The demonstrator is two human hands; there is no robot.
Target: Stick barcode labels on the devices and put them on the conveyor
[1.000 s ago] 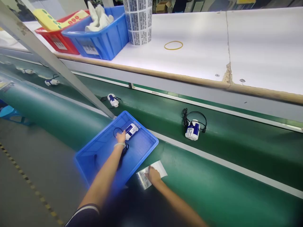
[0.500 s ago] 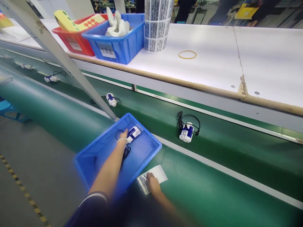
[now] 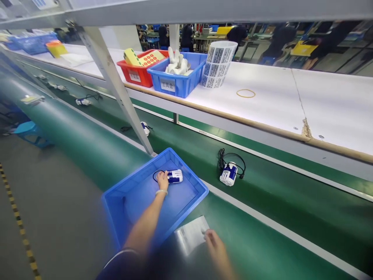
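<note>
Inside the blue bin (image 3: 131, 181), my left hand (image 3: 162, 180) is closed on the near end of a white and blue device (image 3: 175, 176) with a black cable looped beside it. My right hand (image 3: 212, 238) pinches the right edge of a flat silvery-white sheet or bag (image 3: 192, 233), which lies on the green surface just in front of the bin. Another white and blue device (image 3: 229, 174) with a coiled black cable rests in the green channel to the right of the bin.
Further devices (image 3: 83, 102) lie along the green conveyor to the left. On the white shelf (image 3: 271, 85) stand a red bin (image 3: 134, 75), a blue bin with gloves (image 3: 177, 83), a label roll (image 3: 218, 64) and a rubber band (image 3: 245, 93). A slanted metal post (image 3: 118, 89) rises behind the large bin.
The view has tilted up and shifted. My left hand has turned the device until it lies nearly level. My right hand has moved from the sheet's middle to its right edge.
</note>
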